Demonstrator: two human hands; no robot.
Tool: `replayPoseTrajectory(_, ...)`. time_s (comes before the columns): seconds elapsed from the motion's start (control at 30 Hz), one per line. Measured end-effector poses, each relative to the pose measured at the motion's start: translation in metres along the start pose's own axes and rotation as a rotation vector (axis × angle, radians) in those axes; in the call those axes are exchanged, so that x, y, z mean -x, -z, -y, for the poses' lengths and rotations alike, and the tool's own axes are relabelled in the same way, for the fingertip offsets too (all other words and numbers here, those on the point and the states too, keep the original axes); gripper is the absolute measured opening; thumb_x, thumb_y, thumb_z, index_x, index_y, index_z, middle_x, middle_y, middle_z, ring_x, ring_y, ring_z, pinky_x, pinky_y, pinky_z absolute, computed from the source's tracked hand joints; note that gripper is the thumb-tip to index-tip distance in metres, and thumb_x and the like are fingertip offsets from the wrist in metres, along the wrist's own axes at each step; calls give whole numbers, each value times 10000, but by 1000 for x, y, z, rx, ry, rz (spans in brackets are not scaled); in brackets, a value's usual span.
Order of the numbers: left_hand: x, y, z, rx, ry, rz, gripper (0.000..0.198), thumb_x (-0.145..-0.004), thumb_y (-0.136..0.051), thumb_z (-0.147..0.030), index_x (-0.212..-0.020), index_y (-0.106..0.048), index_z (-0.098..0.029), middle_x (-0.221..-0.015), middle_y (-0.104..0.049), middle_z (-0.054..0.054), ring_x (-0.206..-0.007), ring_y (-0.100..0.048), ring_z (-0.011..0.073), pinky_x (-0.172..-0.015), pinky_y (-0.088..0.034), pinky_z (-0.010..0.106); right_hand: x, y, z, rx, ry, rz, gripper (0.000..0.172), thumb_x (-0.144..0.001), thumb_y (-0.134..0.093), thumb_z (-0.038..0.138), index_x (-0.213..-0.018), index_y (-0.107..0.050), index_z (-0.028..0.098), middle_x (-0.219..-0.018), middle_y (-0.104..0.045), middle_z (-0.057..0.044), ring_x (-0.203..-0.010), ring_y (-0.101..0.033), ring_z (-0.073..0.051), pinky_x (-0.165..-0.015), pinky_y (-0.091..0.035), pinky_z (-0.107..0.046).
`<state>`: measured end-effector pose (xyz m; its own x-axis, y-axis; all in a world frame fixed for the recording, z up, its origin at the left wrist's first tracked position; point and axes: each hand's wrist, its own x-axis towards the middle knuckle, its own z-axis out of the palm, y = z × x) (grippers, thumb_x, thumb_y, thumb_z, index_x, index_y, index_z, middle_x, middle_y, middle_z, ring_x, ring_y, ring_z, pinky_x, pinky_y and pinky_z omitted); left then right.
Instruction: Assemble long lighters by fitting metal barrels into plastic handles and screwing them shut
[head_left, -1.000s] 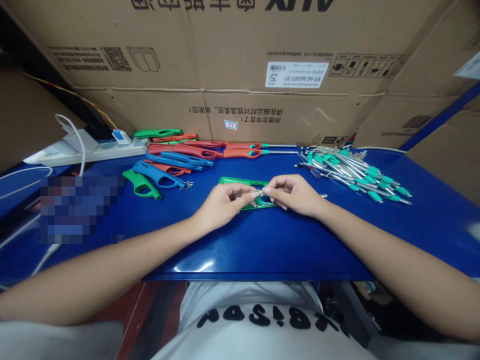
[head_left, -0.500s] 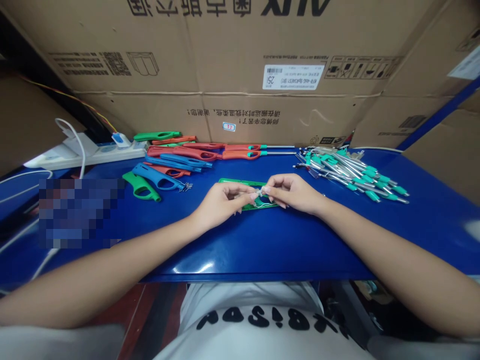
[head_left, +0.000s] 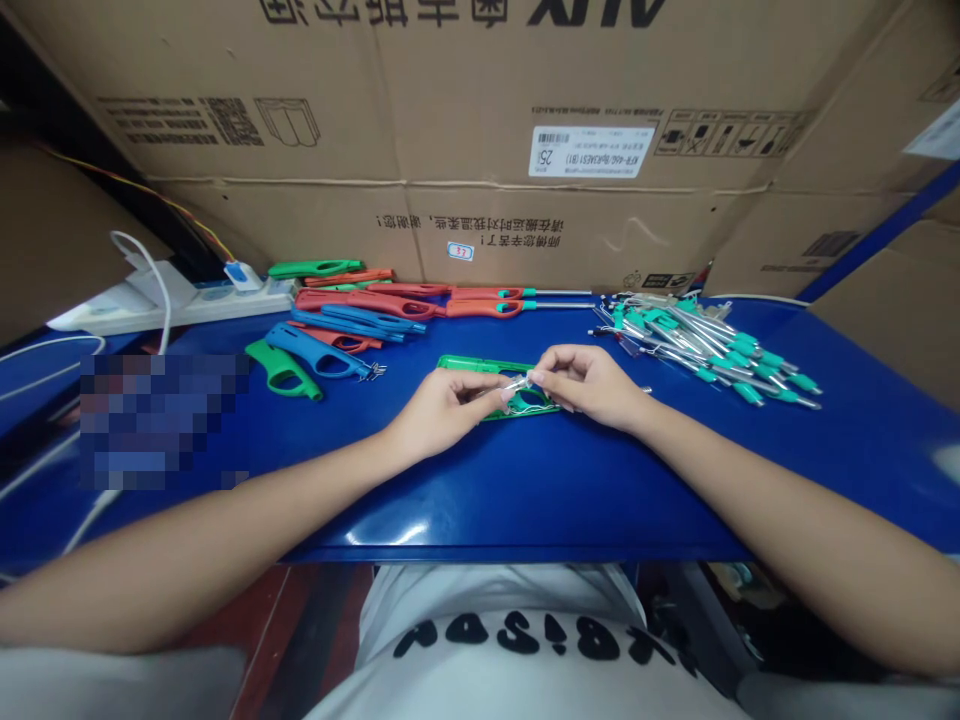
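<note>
Over the middle of the table, my left hand (head_left: 441,412) pinches a small clear-and-silver part (head_left: 518,384) between thumb and fingers. My right hand (head_left: 589,385) is closed at the other end of this part, its fingertips almost meeting those of the left. What exactly the right fingertips grip is too small to make out. Below both hands lies a green lighter handle shell (head_left: 469,362), partly covered by them. A thin pale wire (head_left: 534,410) runs over the shell under the fingertips.
Red, blue and green handle shells (head_left: 319,352) lie at the left back. Two orange lighters with metal rods (head_left: 484,308) are behind my hands. To the right is a heap of metal rods with teal ends (head_left: 697,345). A power strip (head_left: 172,308) and cardboard (head_left: 465,215) border the table.
My fingertips have drawn slightly apart, and more of the small clear-and-silver part shows between them. The green shell stays in place.
</note>
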<state>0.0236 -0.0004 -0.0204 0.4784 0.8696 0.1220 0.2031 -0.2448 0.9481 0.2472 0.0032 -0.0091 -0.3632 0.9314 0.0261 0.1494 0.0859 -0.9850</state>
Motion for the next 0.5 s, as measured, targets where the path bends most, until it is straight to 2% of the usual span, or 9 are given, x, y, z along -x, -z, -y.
replayPoseTrajectory(0.07, -1, -1, 3, 3, -17, 1, 397, -850, -721, -419, -1126, -786, -141, -983, -791, 86, -732, -662, 171, -658, -488, 259, 1, -2, 0, 25, -1, -9, 423, -696, -843, 519, -760, -611, 171, -507, -524, 71, -400, -395, -54, -396, -267, -213)
replayPoseTrajectory(0.23, 0, -2, 10, -26, -46, -5, 371, -874, -704, -415, -1138, -787, -168, -932, -793, 68, -796, -696, 205, -706, -515, 284, 4, -4, -1, 49, 22, -20, 420, -696, -844, 513, -751, -612, 167, -496, -515, 70, -399, -389, -53, -387, -253, -217)
replayPoseTrajectory(0.5, 0, 2, 4, -82, -75, -23, 347, -858, -722, -385, -1107, -791, -152, -1012, -798, 75, -758, -692, 185, -669, -518, 270, 2, -3, -3, 33, 40, 10, 483, -714, -797, 606, -765, -585, 175, -519, -525, 67, -392, -411, -56, -389, -284, -212)
